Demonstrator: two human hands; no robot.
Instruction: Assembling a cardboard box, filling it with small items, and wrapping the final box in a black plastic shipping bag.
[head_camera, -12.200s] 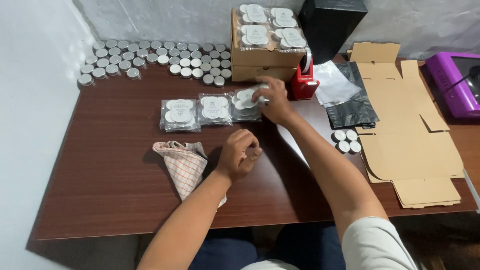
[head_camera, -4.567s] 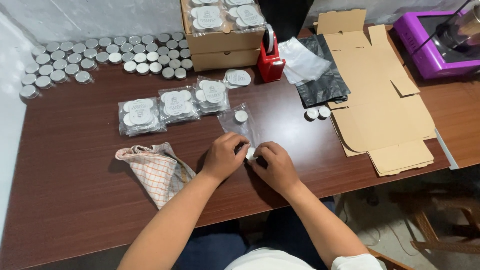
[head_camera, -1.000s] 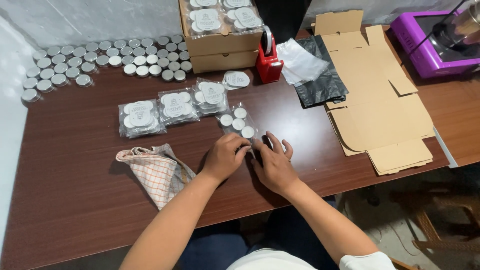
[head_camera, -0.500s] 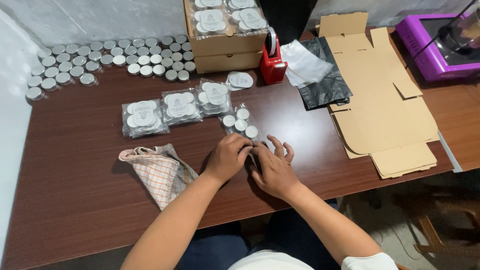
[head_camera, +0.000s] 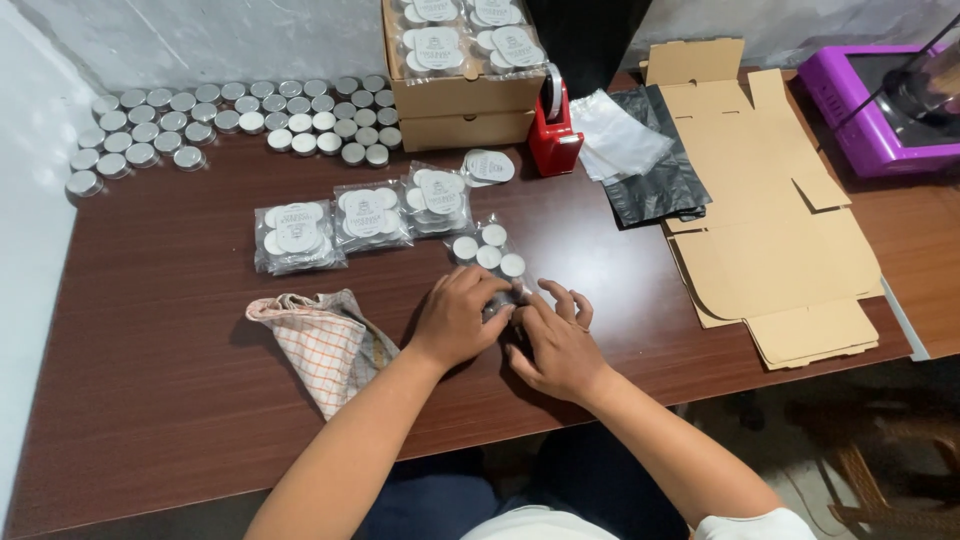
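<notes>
My left hand (head_camera: 455, 320) and right hand (head_camera: 558, 345) meet at the near, open end of a clear plastic bag (head_camera: 488, 258) lying flat on the desk (head_camera: 180, 400), just in front of the row of sealed packs (head_camera: 365, 212). Both hands are curled, fingertips pressing and pinching the bag's loose mouth; exactly how tight the pinch is I cannot tell, since my knuckles hide it. Three small round tins (head_camera: 489, 250) show through the film at the far end. I judge the film thin, soft and slippery, apt to crease or slide, while the tins are light, stiff and free to roll inside. The best hold seems to be the empty flap behind the tins, gripped at both edges. A checked cloth (head_camera: 325, 345) lies to my left.
</notes>
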